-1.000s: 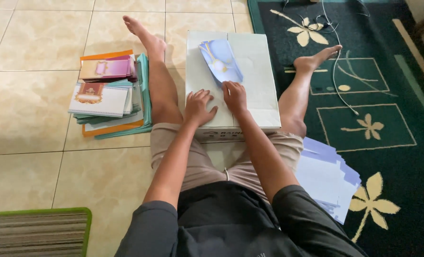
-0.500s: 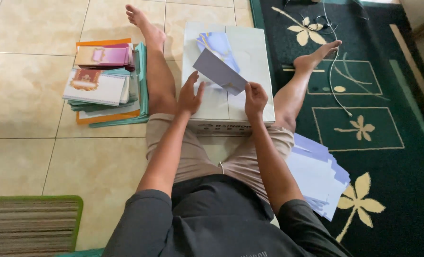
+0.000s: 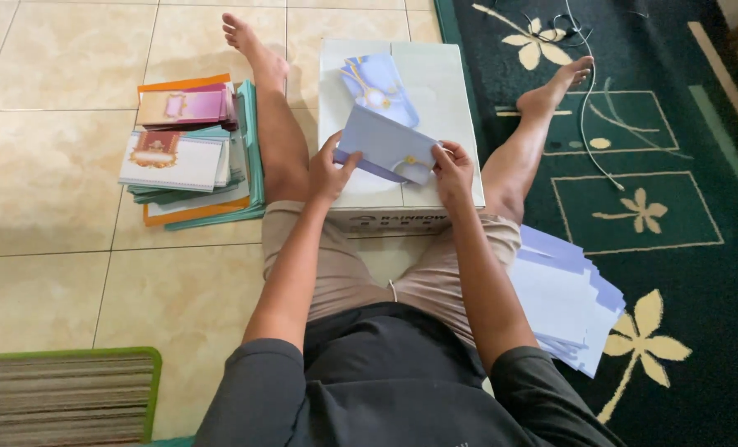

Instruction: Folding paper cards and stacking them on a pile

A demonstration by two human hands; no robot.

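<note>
1. Nearest me: striped mat point(image 3: 58, 396) with a green edge at bottom left, and a loose heap of pale blue sheets point(image 3: 566, 300) by the right thigh, half on the dark green rug point(image 3: 675, 248).
2. Big change from a second ago: both palms were pressed flat on the white box point(image 3: 447, 91) then; now they've lifted a folded lavender card point(image 3: 388, 147) off it. Half a second back it was only just coming up, so I reckon the pressing is over and the card is being handled in the air.
3. Left hand point(image 3: 327, 172) pinches the card's left end, thumb on top, fingers under. Right hand point(image 3: 453, 170) is closed on the right corner the same way. Card hangs tilted just above the box top.
4. Past that, a second blue card point(image 3: 377, 87) with a gold ornament lies on the box, same spot as earlier.
5. Left of the leg, the stack of coloured cards point(image 3: 188, 157) on the tile hasn't budged.
6. Farthest out: a thin white cable point(image 3: 588, 116) trails across the rug by the right foot.
</note>
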